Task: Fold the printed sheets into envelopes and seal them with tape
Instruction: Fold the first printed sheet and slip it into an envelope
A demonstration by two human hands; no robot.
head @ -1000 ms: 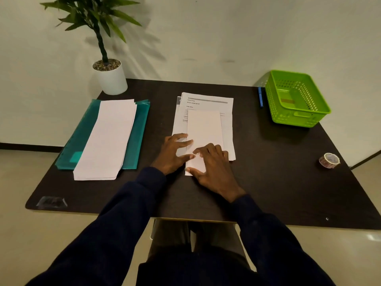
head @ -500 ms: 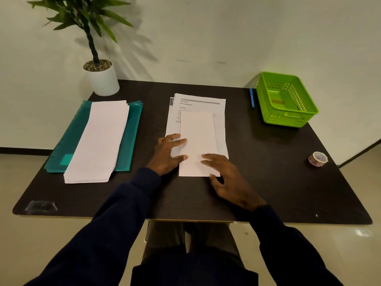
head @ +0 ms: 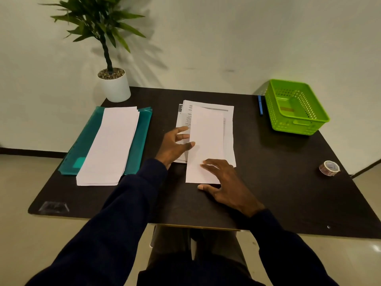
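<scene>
On the dark table (head: 288, 193) a folded sheet (head: 206, 137) lies over a stack of printed sheets (head: 229, 129). The left hand (head: 175, 145) pinches its left edge; the right hand (head: 225, 182) presses flat on its near end. A tape roll (head: 329, 168) sits well apart, right.

The person wears a plain dark navy long-sleeved top. The left sleeve (head: 115, 219) and the right sleeve (head: 288, 254) are of matte cloth with soft creases, and each ends in a close cuff at the wrist. The left hand (head: 175, 145) and right hand (head: 224, 182) are bare. Dark greyish trousers (head: 171, 240) show below the near edge of the tabletop (head: 309, 203).
</scene>
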